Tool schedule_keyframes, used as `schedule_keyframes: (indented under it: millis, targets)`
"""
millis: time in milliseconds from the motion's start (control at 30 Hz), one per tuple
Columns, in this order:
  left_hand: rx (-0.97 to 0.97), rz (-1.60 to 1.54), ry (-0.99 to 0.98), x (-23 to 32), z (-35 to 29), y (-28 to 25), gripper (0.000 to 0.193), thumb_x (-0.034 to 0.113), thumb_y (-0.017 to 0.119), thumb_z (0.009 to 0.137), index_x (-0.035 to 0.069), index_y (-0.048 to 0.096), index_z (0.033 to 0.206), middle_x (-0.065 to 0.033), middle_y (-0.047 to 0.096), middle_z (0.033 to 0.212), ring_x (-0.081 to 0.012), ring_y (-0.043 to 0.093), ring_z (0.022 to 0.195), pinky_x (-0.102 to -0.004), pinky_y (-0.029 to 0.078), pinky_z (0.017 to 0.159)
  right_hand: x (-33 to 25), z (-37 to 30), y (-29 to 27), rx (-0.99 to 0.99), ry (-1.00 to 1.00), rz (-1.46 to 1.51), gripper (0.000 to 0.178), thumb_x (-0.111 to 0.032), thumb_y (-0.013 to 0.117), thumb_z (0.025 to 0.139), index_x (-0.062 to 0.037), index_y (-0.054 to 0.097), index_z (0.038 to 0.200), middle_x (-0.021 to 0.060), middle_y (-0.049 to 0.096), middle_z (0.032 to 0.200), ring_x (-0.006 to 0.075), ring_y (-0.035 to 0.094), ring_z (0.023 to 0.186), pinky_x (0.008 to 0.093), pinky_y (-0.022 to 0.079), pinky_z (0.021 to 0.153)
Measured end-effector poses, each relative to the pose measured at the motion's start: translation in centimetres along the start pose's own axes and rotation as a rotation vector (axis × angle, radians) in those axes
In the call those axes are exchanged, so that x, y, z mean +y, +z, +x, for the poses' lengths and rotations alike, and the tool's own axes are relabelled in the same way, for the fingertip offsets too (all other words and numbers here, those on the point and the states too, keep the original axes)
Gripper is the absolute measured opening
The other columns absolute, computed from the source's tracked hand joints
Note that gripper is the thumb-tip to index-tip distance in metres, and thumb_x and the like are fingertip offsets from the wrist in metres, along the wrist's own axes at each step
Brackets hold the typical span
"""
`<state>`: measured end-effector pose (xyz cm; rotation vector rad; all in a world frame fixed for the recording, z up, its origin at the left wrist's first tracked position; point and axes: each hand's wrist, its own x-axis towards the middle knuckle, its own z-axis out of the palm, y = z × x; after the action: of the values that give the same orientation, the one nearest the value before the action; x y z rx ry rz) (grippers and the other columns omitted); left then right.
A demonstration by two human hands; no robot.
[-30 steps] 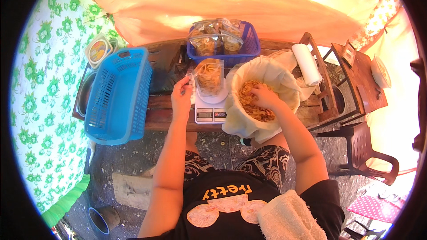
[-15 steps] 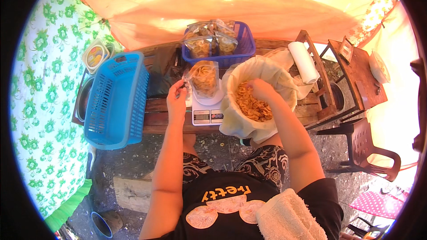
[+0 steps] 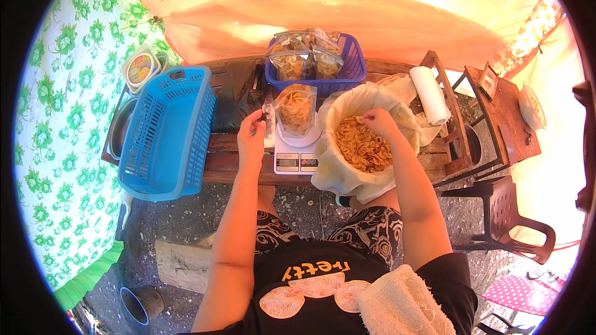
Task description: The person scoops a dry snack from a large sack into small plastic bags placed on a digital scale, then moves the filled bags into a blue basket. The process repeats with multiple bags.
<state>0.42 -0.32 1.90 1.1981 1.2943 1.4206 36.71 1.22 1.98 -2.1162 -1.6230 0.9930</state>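
Note:
My left hand (image 3: 251, 133) hovers beside the clear pouch of chips (image 3: 296, 111), its fingers loosely curled with a gap at the thumb; I see nothing held in it. Upright and open at the top, the pouch stands on the round pan of a white kitchen scale (image 3: 297, 159) with a lit display. To the right is a cloth-lined tub (image 3: 332, 170) holding loose golden-brown chips (image 3: 366, 149), which look like banana chips. Over the chips' far edge, my right hand (image 3: 382, 124) has its fingertips pinched together on what seems to be a chip or two.
Behind the scale, a dark blue basket (image 3: 347, 85) holds several filled pouches. A light blue basket (image 3: 186, 174) stands at the left of the wooden table (image 3: 233, 167). A white roll (image 3: 430, 95) lies beyond the tub, near a wooden frame. A brown plastic chair (image 3: 506, 211) is at the right.
My right hand has lifted from among the chips to above their far edge, its fingers now in sight. My left hand has curled slightly and sits a little off the pouch. The view has shifted slightly.

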Motion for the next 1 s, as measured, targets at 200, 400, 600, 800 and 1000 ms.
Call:
schedule_keyframes:
  millis: [200, 400, 600, 800, 1000]
  targets:
    - [-0.021, 0.016, 0.003, -0.5, 0.3, 0.7, 0.03, 0.004, 0.059, 0.088, 0.002, 0.06, 0.118, -0.0038, 0.061, 0.107, -0.0108, 0.053, 0.09, -0.0265, 0.043, 0.087, -8.4, -2.4, -2.6, 0.233, -0.512, 0.251, 0.018, -0.018, 0.067, 0.082, -0.0045, 0.071, 0.094, 0.008, 0.064, 0.087, 0.0187, 0.062, 0.076, 0.0298, 0.049, 0.071]
    - [-0.063, -0.01, -0.01, -0.2, 0.1, 1.5, 0.029, 0.003, 0.058, 0.088, 0.003, 0.06, 0.118, -0.004, 0.059, 0.113, -0.0107, 0.053, 0.094, -0.0276, 0.045, 0.087, -17.7, -3.9, -0.5, 0.26, -0.906, -0.041, 0.016, -0.011, 0.066, 0.083, -0.0043, 0.069, 0.096, 0.0065, 0.062, 0.093, 0.0203, 0.06, 0.081, 0.0307, 0.048, 0.074]
    - [-0.052, 0.019, 0.009, 0.2, 0.0, 0.8, 0.03, 0.002, 0.058, 0.088, 0.004, 0.06, 0.118, -0.0028, 0.06, 0.111, -0.0107, 0.052, 0.093, -0.0274, 0.045, 0.083, -15.9, -3.3, 0.0, 0.391, -0.895, 0.08, 0.014, -0.011, 0.064, 0.082, -0.0072, 0.071, 0.094, 0.0083, 0.063, 0.089, 0.0229, 0.062, 0.082, 0.0335, 0.049, 0.073]
    - [-0.024, -0.01, -0.052, 0.2, -0.4, 1.0, 0.029, 0.003, 0.058, 0.089, 0.003, 0.06, 0.118, -0.0022, 0.06, 0.105, -0.0099, 0.051, 0.089, -0.0258, 0.044, 0.078, -6.6, -2.5, 1.9, 0.044, -0.454, -0.2, 0.019, -0.016, 0.061, 0.081, -0.008, 0.069, 0.096, 0.0108, 0.063, 0.092, 0.0287, 0.062, 0.092, 0.0389, 0.049, 0.081]
    - [-0.031, -0.004, -0.041, 0.6, -0.8, 1.3, 0.03, 0.004, 0.057, 0.089, 0.004, 0.06, 0.119, -0.0021, 0.059, 0.101, -0.0098, 0.051, 0.089, -0.025, 0.044, 0.078, 0.3, -3.8, 5.1, 0.012, -0.576, -0.563, 0.026, -0.009, 0.062, 0.076, -0.0124, 0.068, 0.102, 0.0124, 0.054, 0.119, 0.0313, 0.053, 0.108, 0.0377, 0.044, 0.092]
